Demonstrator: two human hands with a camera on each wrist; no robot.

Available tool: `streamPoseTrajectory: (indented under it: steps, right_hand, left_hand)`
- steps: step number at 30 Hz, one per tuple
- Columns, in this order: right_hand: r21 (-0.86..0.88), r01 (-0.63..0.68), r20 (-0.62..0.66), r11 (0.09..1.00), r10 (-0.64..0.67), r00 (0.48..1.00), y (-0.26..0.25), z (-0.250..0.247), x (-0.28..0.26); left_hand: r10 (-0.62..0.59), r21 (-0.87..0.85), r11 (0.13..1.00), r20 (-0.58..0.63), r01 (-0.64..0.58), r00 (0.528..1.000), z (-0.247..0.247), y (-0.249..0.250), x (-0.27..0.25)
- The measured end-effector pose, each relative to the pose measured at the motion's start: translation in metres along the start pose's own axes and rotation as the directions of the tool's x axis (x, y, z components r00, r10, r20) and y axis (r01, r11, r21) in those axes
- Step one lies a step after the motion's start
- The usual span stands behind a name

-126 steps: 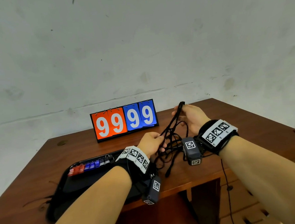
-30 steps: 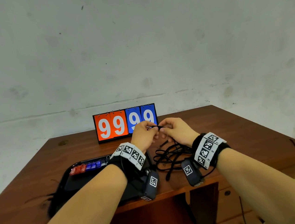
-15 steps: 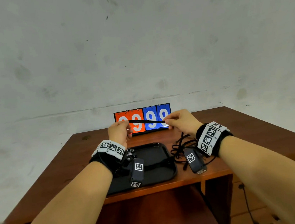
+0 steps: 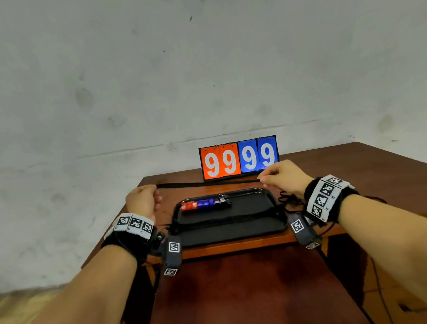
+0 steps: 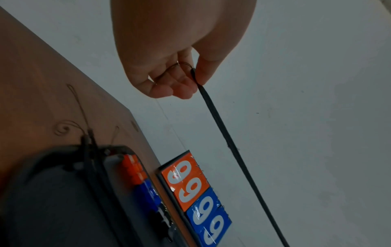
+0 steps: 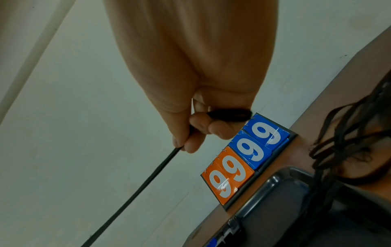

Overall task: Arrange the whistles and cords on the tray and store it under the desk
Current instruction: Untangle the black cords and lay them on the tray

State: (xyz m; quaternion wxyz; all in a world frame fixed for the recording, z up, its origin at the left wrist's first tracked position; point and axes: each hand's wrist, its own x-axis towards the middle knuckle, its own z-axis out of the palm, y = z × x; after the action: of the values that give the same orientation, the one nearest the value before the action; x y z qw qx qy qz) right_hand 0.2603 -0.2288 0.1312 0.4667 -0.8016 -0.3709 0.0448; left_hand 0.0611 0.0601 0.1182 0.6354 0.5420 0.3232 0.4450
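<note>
A black cord [image 4: 206,182] is stretched taut and level above the black tray [image 4: 251,228]. My left hand [image 4: 143,197] pinches its left end [image 5: 195,75], my right hand [image 4: 279,175] pinches its right end [image 6: 186,147]. Red, blue and black whistles [image 4: 204,203] lie in a row along the tray's far edge. At least two straightened cords [image 4: 225,219] lie across the tray's middle. A tangle of black cords [image 4: 292,202] sits on the desk right of the tray, under my right wrist.
A flip scoreboard [image 4: 239,158] reading 9999 stands behind the tray against the grey wall. The wooden desk [image 4: 388,167] extends to the right. Thin cord end loops [image 5: 78,103] trail onto the desk left of the tray. A lower wooden surface [image 4: 244,296] shows beneath the desk's front edge.
My hands have drawn apart, pulling the cord from a short span to a long taut line across the tray's full width. My view has shifted right, bringing the tray to the centre.
</note>
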Motion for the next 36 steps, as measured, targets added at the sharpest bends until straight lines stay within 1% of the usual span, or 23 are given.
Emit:
streamPoseTrajectory:
  steps: [6,11,13,16,20,23,26,29,33,36]
  right_hand:
    - [0.127,-0.097,0.003,0.987,0.098,0.995,0.021,0.016,0.002]
    - [0.168,-0.107,-0.076,0.98,0.121,0.99,0.039,0.026,0.007]
    - [0.101,-0.077,-0.111,0.992,0.088,0.99,0.039,0.025,0.004]
    - [0.037,-0.096,-0.112,0.995,0.099,0.989,0.056,0.031,0.009]
    - [-0.024,-0.131,-0.131,0.991,0.127,0.983,0.077,0.032,0.014]
    - [-0.064,-0.142,-0.122,0.988,0.133,0.984,0.096,0.032,0.017]
    - [-0.088,-0.144,-0.107,0.986,0.134,0.985,0.107,0.031,0.018]
    - [-0.095,-0.166,-0.133,0.982,0.152,0.979,0.112,0.029,0.02]
    - [-0.101,-0.169,-0.154,0.98,0.152,0.976,0.119,0.028,0.021]
    - [-0.103,-0.168,-0.17,0.98,0.149,0.974,0.121,0.027,0.022]
  left_hand:
    - [0.032,0.042,0.999,-0.029,-0.031,0.999,-0.028,-0.011,0.008]
    - [0.025,0.084,0.996,-0.032,-0.023,0.999,-0.038,-0.029,0.017]
    - [0.023,0.122,0.992,-0.025,-0.02,0.999,-0.04,-0.031,0.015]
    - [0.015,0.235,0.972,0.018,-0.019,1.0,-0.039,-0.048,0.017]
    - [0.06,0.378,0.921,0.096,-0.092,0.994,-0.036,-0.064,0.017]
    - [0.081,0.454,0.882,0.127,-0.13,0.989,-0.035,-0.073,0.023]
    - [0.104,0.547,0.819,0.155,-0.173,0.982,-0.034,-0.075,0.027]
    - [0.11,0.598,0.779,0.169,-0.191,0.979,-0.033,-0.076,0.03]
    - [0.105,0.62,0.761,0.171,-0.19,0.98,-0.032,-0.078,0.03]
    - [0.099,0.659,0.729,0.162,-0.182,0.982,-0.03,-0.081,0.032]
